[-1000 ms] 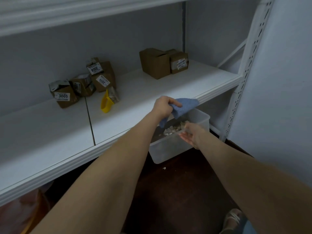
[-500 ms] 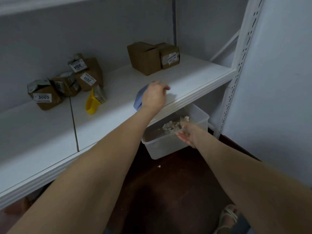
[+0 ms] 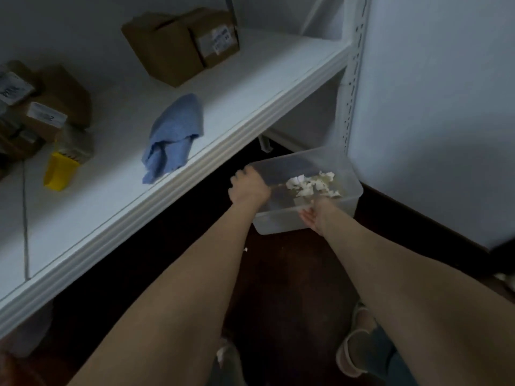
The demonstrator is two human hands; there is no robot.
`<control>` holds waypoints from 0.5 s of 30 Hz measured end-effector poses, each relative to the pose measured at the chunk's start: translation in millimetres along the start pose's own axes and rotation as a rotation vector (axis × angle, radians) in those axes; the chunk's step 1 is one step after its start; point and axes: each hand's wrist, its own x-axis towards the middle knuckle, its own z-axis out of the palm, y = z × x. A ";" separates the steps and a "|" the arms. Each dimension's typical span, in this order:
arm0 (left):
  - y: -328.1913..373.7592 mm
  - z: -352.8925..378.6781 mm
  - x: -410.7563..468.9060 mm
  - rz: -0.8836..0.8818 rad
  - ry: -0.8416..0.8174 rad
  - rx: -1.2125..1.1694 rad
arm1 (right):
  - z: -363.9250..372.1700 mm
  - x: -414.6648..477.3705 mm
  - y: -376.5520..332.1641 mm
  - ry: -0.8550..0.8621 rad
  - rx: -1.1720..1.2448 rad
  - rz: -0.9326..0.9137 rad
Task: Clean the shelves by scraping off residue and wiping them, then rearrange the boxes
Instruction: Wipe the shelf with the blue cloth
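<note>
Tub [image 3: 278, 222], white scraps [image 3: 312, 185] inside, below shelf [image 3: 250, 87] at right: left rim gripped by left hand [image 3: 249, 188], near rim by right hand [image 3: 317, 215]. Cloth [image 3: 174, 135] crumpled near shelf edge. Boxes [image 3: 167, 48] far; labels unreadable.

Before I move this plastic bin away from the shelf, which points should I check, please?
1. Left hand grips the plastic bin at its rim: ok.
2. Right hand holds the near edge: ok.
3. White scraps lie inside the bin: ok.
4. Floor free of residue: not ok, one white bit lies there.
5. Blue cloth rests on the shelf, out of the way: ok.
6. Bin is resting on the floor: cannot tell.
</note>
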 end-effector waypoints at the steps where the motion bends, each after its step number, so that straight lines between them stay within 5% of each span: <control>1: -2.8 17.5 6.6 -0.081 -0.033 -0.035 | -8.1 11.7 1.3 0.040 0.034 0.005; 5: 1.4 87.5 29.2 -0.267 -0.247 -0.291 | -33.7 57.4 4.1 0.150 0.181 0.013; 9: 26.8 135.2 60.6 -0.290 -0.227 -0.497 | -61.3 110.7 11.6 0.290 0.282 0.035; 15: 58.0 208.2 102.7 -0.185 -0.253 -0.504 | -101.2 179.8 20.0 0.403 0.434 0.080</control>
